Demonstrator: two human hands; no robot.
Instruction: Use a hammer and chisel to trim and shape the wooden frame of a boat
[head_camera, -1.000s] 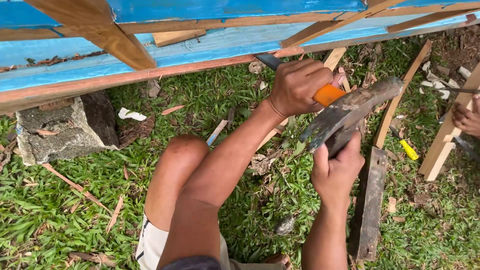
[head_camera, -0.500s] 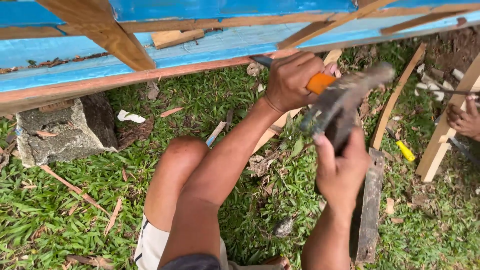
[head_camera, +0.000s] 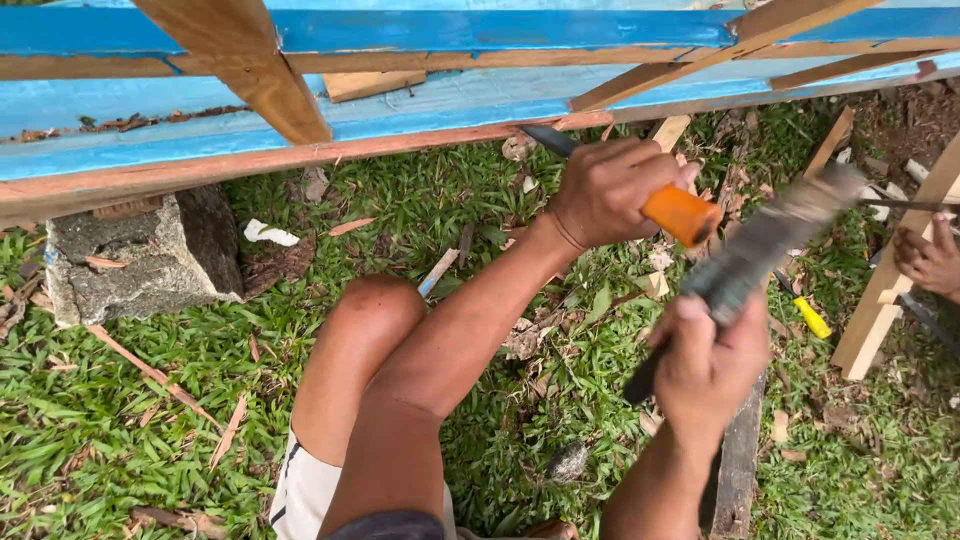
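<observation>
My left hand (head_camera: 610, 190) grips a chisel by its orange handle (head_camera: 682, 214). Its dark blade (head_camera: 548, 140) points up-left at the lower reddish edge of a blue-painted plank (head_camera: 400, 110). My right hand (head_camera: 705, 360) holds a hammer (head_camera: 770, 240) with a dark handle. The hammer's grey head is motion-blurred just right of the chisel handle's end. My bare knee (head_camera: 375, 310) is bent below the plank, over grass.
A rough stone block (head_camera: 140, 255) sits under the plank at left. Bare wooden braces (head_camera: 240, 60) cross the planks. Another person's hand (head_camera: 925, 262) is at the right edge, by a pale wooden stake (head_camera: 885, 300). A yellow-handled tool (head_camera: 810, 317) and wood chips lie on the grass.
My left hand has lifted the chisel closer to the plank's lower edge. The hammer has swung and now sits slightly right of the orange handle, blurred.
</observation>
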